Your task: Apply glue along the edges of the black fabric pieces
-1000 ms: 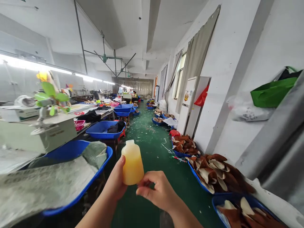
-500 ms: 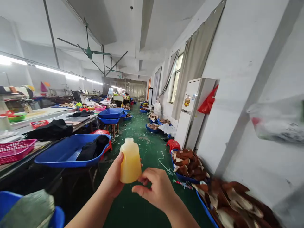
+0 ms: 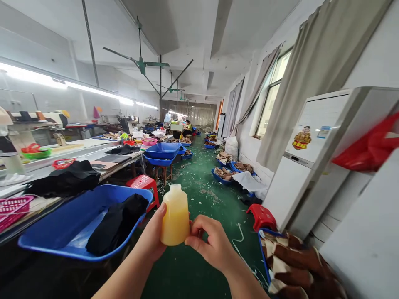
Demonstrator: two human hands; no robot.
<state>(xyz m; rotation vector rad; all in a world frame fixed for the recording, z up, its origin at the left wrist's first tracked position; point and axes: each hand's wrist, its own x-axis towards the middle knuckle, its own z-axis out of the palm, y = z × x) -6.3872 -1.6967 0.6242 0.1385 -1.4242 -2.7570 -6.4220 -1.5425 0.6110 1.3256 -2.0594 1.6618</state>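
My left hand [image 3: 156, 232] is wrapped round a translucent plastic bottle [image 3: 175, 218] and keeps it upright in front of me. Yellowish liquid fills the lower part of the bottle, and its short neck shows no cap. The thumb lies along the near left side; the other fingers are mostly hidden behind it. Close by the bottle's lower right side is my right hand [image 3: 210, 243], its fingers curled in and thumb tip near the bottle's edge. Whatever those closed fingers hold, if anything, I cannot make out.
On the left, a blue tub [image 3: 77, 224] with black cloth [image 3: 120, 224] stands beside a long worktable [image 3: 107, 164]. A red stool [image 3: 143, 182] is behind it. Along the right wall are brown pieces [image 3: 293, 261], a red stool [image 3: 262, 216] and a white cabinet [image 3: 307, 153]. A person [image 3: 188, 128] sits far back.
My view has moved forward along the aisle and turned to the right less than before; the tub and cabinet look nearer. My right thumb has come closer to the fingers and the bottle.
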